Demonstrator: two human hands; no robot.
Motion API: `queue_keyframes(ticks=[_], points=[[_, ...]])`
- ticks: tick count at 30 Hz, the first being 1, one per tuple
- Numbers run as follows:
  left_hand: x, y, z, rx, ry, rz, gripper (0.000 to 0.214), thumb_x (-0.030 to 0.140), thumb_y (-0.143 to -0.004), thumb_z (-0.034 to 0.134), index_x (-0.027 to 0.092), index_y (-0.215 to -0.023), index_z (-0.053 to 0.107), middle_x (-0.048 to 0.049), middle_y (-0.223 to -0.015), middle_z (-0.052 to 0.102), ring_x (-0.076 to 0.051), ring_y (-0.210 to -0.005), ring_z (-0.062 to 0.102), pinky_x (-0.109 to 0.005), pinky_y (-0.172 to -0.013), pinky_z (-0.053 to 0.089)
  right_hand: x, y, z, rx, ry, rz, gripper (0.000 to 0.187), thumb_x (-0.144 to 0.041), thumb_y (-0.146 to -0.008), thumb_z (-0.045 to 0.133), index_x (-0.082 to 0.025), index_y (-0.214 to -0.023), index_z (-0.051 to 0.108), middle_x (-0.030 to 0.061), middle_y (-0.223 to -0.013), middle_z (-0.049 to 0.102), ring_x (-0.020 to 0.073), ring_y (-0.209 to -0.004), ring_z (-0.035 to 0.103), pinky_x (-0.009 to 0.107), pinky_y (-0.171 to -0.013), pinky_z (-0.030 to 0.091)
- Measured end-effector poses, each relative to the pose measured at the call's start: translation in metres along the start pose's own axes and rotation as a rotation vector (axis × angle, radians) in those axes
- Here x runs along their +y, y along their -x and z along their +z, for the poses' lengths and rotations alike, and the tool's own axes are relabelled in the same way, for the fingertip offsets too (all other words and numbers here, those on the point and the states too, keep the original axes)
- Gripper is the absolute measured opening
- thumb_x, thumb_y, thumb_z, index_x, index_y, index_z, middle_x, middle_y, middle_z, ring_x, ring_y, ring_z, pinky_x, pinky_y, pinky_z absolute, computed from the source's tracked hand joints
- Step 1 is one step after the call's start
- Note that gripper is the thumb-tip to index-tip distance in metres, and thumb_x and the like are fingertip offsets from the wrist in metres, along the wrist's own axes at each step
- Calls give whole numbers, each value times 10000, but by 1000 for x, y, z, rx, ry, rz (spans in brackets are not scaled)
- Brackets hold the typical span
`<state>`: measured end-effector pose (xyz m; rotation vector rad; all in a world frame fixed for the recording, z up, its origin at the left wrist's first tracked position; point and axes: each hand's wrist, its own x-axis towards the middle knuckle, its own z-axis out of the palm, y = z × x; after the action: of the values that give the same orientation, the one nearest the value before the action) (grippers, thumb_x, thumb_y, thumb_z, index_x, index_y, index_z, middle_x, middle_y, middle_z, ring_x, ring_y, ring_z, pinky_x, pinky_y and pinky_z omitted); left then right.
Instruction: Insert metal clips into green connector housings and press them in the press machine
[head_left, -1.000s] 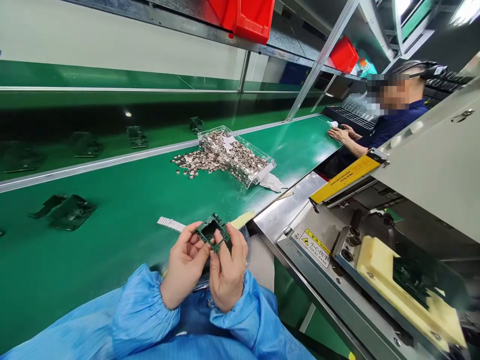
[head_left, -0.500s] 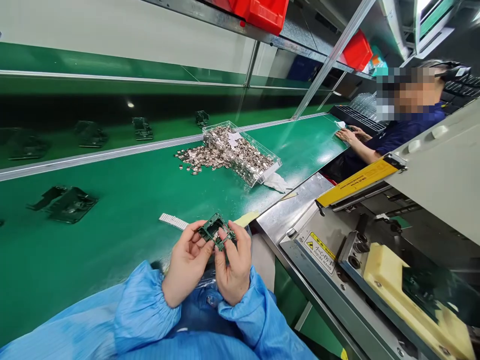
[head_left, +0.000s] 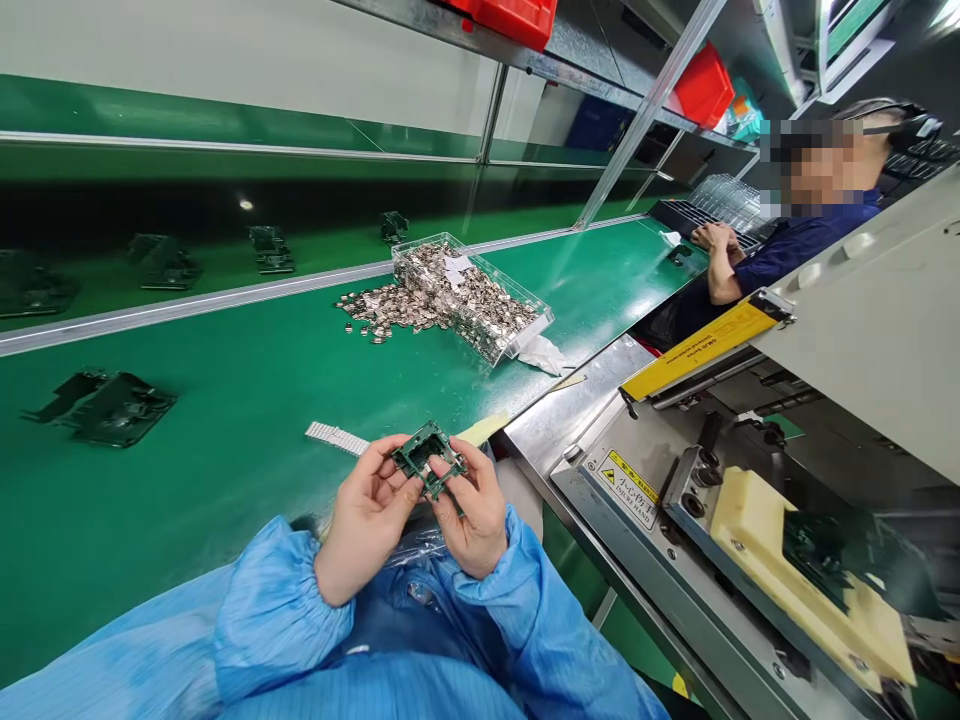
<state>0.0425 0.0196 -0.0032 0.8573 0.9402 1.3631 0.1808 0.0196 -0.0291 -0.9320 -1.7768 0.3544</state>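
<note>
Between my two hands is a small green circuit board frame (head_left: pixel 421 442) with a dark opening in its middle. My left hand (head_left: pixel 369 520) pinches its left edge, thumb at the front. My right hand (head_left: pixel 474 510) grips the right side, with fingertips resting over the opening. Whether a small part sits under those fingertips I cannot make out. Just beyond my left hand, a white strip of small pieces (head_left: pixel 336 438) lies on the green bench (head_left: pixel 247 440). A yellow sheet (head_left: pixel 486 430) lies behind my right hand.
A clear tray (head_left: pixel 517 340) overflows with small metal parts (head_left: pixel 397 308). More green boards (head_left: pixel 124 408) lie at left. A machine with a yellow block fixture (head_left: pixel 757 540) and a hand-injury warning label (head_left: pixel 628 490) stands at right. A co-worker (head_left: pixel 795 240) sits beyond it.
The view has shifted slightly, so bench items appear further left. My hands keep hold of the board, and the right fingers have moved a little on it. The co-worker's hands have come up together.
</note>
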Motion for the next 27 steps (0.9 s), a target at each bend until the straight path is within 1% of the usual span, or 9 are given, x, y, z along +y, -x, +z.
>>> queue_keyframes(ticks=[4, 8, 10, 12, 15, 17, 21, 24, 27], points=[[3, 0, 1, -23, -23, 35, 391, 224, -754, 721, 188, -1084, 514, -41, -990, 685, -110, -899, 689, -158, -793, 537, -4, -2, -4, -46, 99, 17, 465, -189, -943, 468, -207, -1405, 422, 164, -1311, 443, 270, -1152, 534, 428, -935, 525], [4, 1, 1, -50, -49, 53, 347, 199, -781, 693, 202, -1085, 525, -23, -984, 675, -93, -893, 683, -135, -770, 533, 1, 0, -7, -76, 209, -51, 497, -197, -947, 468, -268, -1432, 385, 150, -1327, 416, 274, -1148, 534, 402, -888, 551], [4, 2, 1, -60, -44, 43, 340, 199, -788, 683, 202, -1089, 525, -27, -985, 670, -98, -894, 684, -137, -756, 536, 2, 0, -8, -112, 202, -62, 505, -198, -950, 463, -270, -1440, 370, 150, -1334, 412, 275, -1165, 527, 399, -899, 545], [4, 3, 1, -56, -33, 25, 339, 206, -787, 680, 196, -1088, 522, -44, -1012, 667, -113, -919, 684, -152, -768, 540, 1, -1, -9, -130, 137, -35, 481, -196, -954, 449, -257, -1427, 390, 149, -1313, 431, 267, -1166, 530, 402, -923, 530], [2, 4, 1, -39, -26, -9, 356, 221, -770, 694, 181, -1079, 521, -71, -1049, 664, -145, -972, 679, -187, -808, 542, -2, -2, -8, -107, 24, 22, 400, -197, -959, 437, -246, -1353, 483, 136, -1258, 472, 249, -1134, 557, 401, -929, 524], [1, 3, 1, -27, -26, -35, 383, 233, -747, 714, 173, -1073, 521, -85, -1063, 664, -168, -998, 673, -209, -819, 544, -1, -1, -7, -99, -6, 28, 367, -204, -959, 442, -241, -1315, 521, 132, -1247, 486, 244, -1119, 569, 397, -924, 525], [2, 1, 1, -7, -17, -105, 446, 265, -701, 753, 170, -1064, 514, -92, -1041, 674, -197, -944, 689, -245, -759, 567, 11, 3, -9, -143, 74, -52, 424, -204, -950, 464, -249, -1372, 469, 144, -1333, 462, 264, -1167, 547, 398, -911, 531], [5, 0, 1, -17, -11, -159, 460, 275, -690, 764, 169, -1059, 510, -78, -975, 686, -191, -860, 700, -257, -703, 575, 17, 4, -14, -195, 140, -110, 444, -245, -939, 503, -265, -1381, 465, 145, -1336, 481, 284, -1182, 533, 415, -888, 536], [8, 1, 2, -34, -8, -170, 469, 273, -675, 778, 169, -1055, 524, -66, -952, 687, -170, -817, 696, -244, -690, 569, 11, 1, -17, -170, 73, -50, 373, -286, -952, 484, -288, -1323, 530, 118, -1296, 520, 262, -1148, 556, 414, -881, 538]])
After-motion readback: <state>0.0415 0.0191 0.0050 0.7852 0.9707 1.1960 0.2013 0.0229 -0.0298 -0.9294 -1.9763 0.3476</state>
